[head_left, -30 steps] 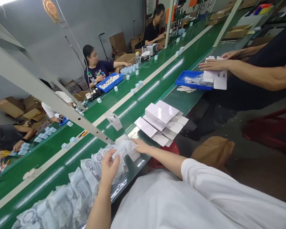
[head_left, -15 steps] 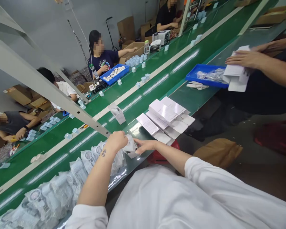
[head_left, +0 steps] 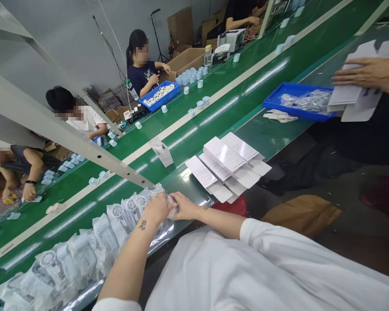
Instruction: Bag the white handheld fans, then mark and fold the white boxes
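Note:
My left hand and my right hand meet at the near edge of the green conveyor table, both closed on a small clear plastic-bagged item between them. To the left of my hands a long row of several clear bags with round white parts lies along the table edge. Just beyond my right hand sits a pile of flat white cartons. A small open white box stands upright on the belt behind them.
A grey metal strut slants over the belt. A co-worker's hand at the right holds white cartons beside a blue tray of bagged parts. Other people sit across the line with pale blue caps, another blue tray and cardboard boxes.
My left hand has come from the bag pile to meet my right hand, and both have closed on a small bagged item. The view has tilted down and left.

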Demonstrator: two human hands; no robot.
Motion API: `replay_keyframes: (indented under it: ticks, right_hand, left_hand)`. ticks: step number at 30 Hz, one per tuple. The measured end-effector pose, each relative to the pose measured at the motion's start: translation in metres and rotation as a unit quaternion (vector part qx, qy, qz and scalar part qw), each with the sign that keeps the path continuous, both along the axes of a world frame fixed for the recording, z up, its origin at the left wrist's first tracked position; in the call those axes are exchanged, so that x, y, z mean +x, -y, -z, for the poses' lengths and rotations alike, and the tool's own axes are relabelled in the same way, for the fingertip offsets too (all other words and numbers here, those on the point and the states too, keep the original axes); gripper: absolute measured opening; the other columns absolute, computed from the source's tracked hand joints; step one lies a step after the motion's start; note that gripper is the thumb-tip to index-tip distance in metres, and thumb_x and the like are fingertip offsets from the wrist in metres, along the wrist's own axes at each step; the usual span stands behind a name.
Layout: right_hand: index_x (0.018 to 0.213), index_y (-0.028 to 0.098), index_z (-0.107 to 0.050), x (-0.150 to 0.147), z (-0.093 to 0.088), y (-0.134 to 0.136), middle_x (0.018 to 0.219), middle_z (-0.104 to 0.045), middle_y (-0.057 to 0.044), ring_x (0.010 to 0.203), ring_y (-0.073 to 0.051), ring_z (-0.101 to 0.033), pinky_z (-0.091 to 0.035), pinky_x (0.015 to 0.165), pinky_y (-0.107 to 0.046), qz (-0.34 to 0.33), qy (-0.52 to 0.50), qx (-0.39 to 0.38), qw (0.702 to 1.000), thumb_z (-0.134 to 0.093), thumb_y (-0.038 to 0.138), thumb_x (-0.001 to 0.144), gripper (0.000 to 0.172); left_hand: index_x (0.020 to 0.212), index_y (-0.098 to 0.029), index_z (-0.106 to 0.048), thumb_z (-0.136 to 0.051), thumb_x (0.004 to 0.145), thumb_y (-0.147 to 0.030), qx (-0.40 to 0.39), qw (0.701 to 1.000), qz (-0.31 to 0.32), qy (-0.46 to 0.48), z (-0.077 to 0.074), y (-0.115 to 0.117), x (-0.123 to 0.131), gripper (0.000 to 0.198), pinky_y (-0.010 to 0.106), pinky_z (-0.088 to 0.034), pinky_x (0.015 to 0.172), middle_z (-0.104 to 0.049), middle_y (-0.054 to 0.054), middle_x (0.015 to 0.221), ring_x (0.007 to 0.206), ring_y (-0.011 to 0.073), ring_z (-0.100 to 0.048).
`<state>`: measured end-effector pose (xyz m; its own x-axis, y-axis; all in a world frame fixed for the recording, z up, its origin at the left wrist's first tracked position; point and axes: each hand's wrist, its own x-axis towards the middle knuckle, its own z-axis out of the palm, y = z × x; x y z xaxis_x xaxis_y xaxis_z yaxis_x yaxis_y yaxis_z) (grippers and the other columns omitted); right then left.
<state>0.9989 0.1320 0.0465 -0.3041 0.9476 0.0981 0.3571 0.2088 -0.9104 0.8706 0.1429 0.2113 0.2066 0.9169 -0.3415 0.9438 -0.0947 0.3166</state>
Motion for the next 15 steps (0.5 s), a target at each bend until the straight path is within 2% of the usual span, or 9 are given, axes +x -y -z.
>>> replay_keyframes:
  ticks: [2,3,5,7,9,10,12,14,15]
  right_hand:
    - [0.119,0.017,-0.048,0.013,-0.005,-0.009,0.115,-0.051,-0.010,0.110,-0.029,-0.052,-0.044,0.097,-0.046,-0.032,0.009,-0.002,0.999,-0.082,0.034,0.055,0.074]
    - [0.118,0.017,-0.048,0.019,-0.007,-0.013,0.114,-0.051,-0.010,0.109,-0.029,-0.052,-0.045,0.096,-0.046,-0.041,0.009,-0.008,0.999,-0.083,0.034,0.054,0.074]
    - [0.124,0.017,-0.044,0.027,-0.011,-0.016,0.118,-0.052,-0.011,0.111,-0.029,-0.053,-0.045,0.096,-0.045,-0.075,0.009,-0.020,0.997,-0.083,0.031,0.054,0.081]
    - [0.132,0.018,-0.039,0.028,-0.014,-0.015,0.125,-0.051,-0.013,0.115,-0.030,-0.052,-0.044,0.099,-0.045,-0.124,0.019,-0.017,0.992,-0.083,0.026,0.054,0.089]
    - [0.134,0.019,-0.038,0.023,-0.016,-0.011,0.129,-0.049,-0.014,0.120,-0.031,-0.050,-0.042,0.102,-0.044,-0.152,0.036,-0.008,0.988,-0.080,0.020,0.056,0.089]
    - [0.134,0.020,-0.039,0.021,-0.019,-0.010,0.129,-0.050,-0.014,0.121,-0.031,-0.050,-0.042,0.101,-0.044,-0.153,0.043,-0.006,0.987,-0.078,0.017,0.057,0.086]
    - [0.132,0.021,-0.040,0.021,-0.029,-0.014,0.125,-0.052,-0.013,0.118,-0.031,-0.053,-0.045,0.099,-0.044,-0.139,0.048,-0.001,0.989,-0.075,0.014,0.059,0.081]
    - [0.130,0.020,-0.043,0.033,-0.051,-0.030,0.123,-0.052,-0.012,0.114,-0.029,-0.054,-0.046,0.097,-0.043,-0.124,0.046,0.026,0.991,-0.076,0.015,0.059,0.078]
    - [0.129,0.019,-0.045,0.045,-0.068,-0.043,0.124,-0.051,-0.012,0.114,-0.029,-0.054,-0.046,0.098,-0.042,-0.116,0.047,0.049,0.991,-0.077,0.016,0.059,0.077]
  left_hand:
    - [0.101,-0.017,-0.060,-0.066,0.075,-0.039,0.012,0.998,0.039,0.043,0.004,0.009,-0.006,0.034,0.042,-0.045,0.086,-0.061,0.020,0.117,0.095,0.0323,-0.063]
    - [0.097,-0.018,-0.061,-0.065,0.075,-0.034,0.025,0.996,0.051,0.074,0.009,0.013,-0.008,0.028,0.042,-0.044,0.088,-0.061,0.018,0.117,0.096,0.0315,-0.062]
    - [0.077,-0.019,-0.061,-0.064,0.071,-0.021,0.035,0.991,0.041,0.125,0.025,0.018,-0.011,0.008,0.045,-0.042,0.092,-0.065,0.015,0.101,0.095,0.0317,-0.061]
    - [0.058,-0.021,-0.053,-0.064,0.065,-0.012,0.025,0.988,0.009,0.154,0.041,0.018,-0.009,0.016,0.049,-0.040,0.096,-0.064,0.012,0.076,0.095,0.0338,-0.061]
    - [0.049,-0.022,-0.047,-0.065,0.060,-0.008,0.018,0.987,-0.006,0.157,0.051,0.017,-0.005,0.025,0.054,-0.036,0.099,-0.060,0.012,0.063,0.098,0.0375,-0.060]
    - [0.049,-0.021,-0.049,-0.066,0.059,-0.007,0.023,0.987,0.001,0.157,0.051,0.016,-0.003,0.024,0.057,-0.033,0.101,-0.062,0.013,0.064,0.101,0.0391,-0.059]
    - [0.061,-0.020,-0.062,-0.066,0.063,-0.009,0.046,0.983,0.033,0.177,0.040,0.017,-0.003,0.012,0.058,-0.027,0.107,-0.069,0.016,0.082,0.110,0.0390,-0.057]
    - [0.084,-0.022,-0.071,-0.064,0.072,-0.016,0.109,0.967,0.039,0.228,0.020,0.020,-0.011,0.014,0.052,-0.027,0.110,-0.068,0.015,0.110,0.118,0.0345,-0.054]
    - [0.093,-0.024,-0.071,-0.063,0.076,-0.022,0.160,0.953,0.012,0.259,0.009,0.022,-0.019,0.018,0.049,-0.031,0.109,-0.066,0.013,0.119,0.120,0.0321,-0.054]
